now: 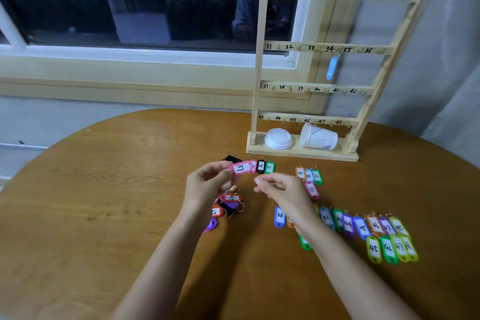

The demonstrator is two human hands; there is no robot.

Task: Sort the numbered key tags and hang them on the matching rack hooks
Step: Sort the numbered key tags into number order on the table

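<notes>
Your left fingers (225,169) are pinched on the left end of a pink tag marked 37 (241,167), holding it level above the table (104,189), just left of frame centre. Your left hand (207,187) is curled round that pinch. Your right hand (283,188) sits close beside it, a little lower and to the right. Its fingers are loosely curled toward the tag but apart from it, and nothing shows between them.

Under your left wrist lies the unsorted heap of tags (228,205), overlapping one another. Just behind the pink tag is a short line including a black 28 tag (260,166). Right of centre is a small 34-to-36 group (309,176). Across the lower right runs a long row (363,226) that starts with a blue 38 tag (279,216) and ends at 48.

You look to be mid-sort: reading one tag and deciding where it goes. As 37 precedes 38, the next move is probably to lay it just left of the blue 38, ring pointing away from you like the others.

The wooden rack (257,73) stands in the upper right with only one light-blue tag (332,67) hung, so hanging has barely begun. The 37 mark (265,86) is at the left end of the third rail.
</notes>
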